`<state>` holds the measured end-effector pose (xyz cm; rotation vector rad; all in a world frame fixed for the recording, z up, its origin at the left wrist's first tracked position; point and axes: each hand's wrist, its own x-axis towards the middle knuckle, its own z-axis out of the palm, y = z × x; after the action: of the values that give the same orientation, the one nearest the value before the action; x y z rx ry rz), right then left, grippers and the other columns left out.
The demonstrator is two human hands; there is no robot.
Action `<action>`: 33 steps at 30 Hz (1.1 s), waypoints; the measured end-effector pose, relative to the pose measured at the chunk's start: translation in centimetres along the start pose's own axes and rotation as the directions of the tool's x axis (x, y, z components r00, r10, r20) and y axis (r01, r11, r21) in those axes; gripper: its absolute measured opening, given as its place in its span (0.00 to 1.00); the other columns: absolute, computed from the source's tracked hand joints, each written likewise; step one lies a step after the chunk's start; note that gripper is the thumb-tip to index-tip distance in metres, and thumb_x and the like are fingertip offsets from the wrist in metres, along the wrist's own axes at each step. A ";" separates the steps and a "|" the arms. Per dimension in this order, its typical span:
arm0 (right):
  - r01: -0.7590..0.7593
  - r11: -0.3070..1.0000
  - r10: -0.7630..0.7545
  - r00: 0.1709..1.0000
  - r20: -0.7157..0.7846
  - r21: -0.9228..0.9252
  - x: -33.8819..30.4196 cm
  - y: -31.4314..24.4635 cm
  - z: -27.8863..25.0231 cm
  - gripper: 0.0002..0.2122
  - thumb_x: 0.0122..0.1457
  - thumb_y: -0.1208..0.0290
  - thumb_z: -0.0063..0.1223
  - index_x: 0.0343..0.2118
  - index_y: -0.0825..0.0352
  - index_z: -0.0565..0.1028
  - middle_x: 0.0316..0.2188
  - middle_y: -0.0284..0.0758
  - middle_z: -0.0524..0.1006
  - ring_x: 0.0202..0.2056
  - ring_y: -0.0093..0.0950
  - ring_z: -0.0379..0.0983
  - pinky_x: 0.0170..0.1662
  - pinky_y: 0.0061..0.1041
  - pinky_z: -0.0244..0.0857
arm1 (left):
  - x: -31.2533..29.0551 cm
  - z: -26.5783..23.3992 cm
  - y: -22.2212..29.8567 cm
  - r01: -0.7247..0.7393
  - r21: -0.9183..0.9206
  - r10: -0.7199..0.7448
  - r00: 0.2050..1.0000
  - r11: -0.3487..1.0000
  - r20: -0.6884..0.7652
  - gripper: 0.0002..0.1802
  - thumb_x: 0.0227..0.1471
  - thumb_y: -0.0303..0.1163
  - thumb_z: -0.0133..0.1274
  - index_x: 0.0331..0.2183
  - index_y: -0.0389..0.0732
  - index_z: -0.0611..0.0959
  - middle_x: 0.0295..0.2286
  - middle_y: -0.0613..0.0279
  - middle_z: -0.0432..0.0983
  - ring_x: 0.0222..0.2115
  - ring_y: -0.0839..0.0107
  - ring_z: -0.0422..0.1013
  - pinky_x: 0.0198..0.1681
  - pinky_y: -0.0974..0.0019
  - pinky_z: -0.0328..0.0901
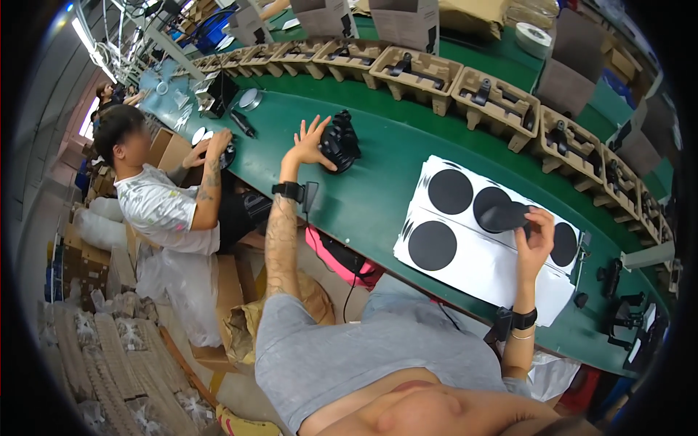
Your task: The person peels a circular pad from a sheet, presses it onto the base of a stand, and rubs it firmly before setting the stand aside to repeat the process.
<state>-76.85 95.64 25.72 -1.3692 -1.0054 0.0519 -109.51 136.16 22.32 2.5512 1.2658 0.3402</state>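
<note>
My left hand [313,145] is stretched out with its fingers spread, right beside a dark black plastic part [340,142] standing on the green bench. Its thumb lies against or very near that part; I cannot tell whether they touch. With bent fingers, my right hand [536,236] pinches the edge of a black round pad [505,217], which is partly lifted and curled off a white backing sheet [476,272]. Other flat black discs stay on the sheet, among them one at the far left [450,191] and one nearer me [432,245].
Moulded cardboard trays [496,109] holding black parts run along the far side of the green bench [291,109]. Black parts [622,320] lie at the right end. A co-worker [156,189] works at the left. A white tape roll [533,40] sits at the back.
</note>
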 end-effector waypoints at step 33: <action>-0.386 0.670 0.306 0.922 0.238 0.634 -1.9 -10.2 4.9 0.03 0.53 0.82 0.54 0.30 0.73 0.72 0.24 0.35 0.77 0.22 0.19 0.74 0.26 0.15 0.69 | -15.3 -0.2 30.6 -0.128 -0.834 0.266 0.912 -0.536 -0.312 0.48 0.52 0.69 0.28 0.62 0.45 0.47 0.54 0.35 0.56 0.49 0.37 0.64 0.51 0.42 0.62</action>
<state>-86.22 95.64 32.41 -0.8563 -0.6863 0.7308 -95.96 106.13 31.62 0.8577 -0.1647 0.9005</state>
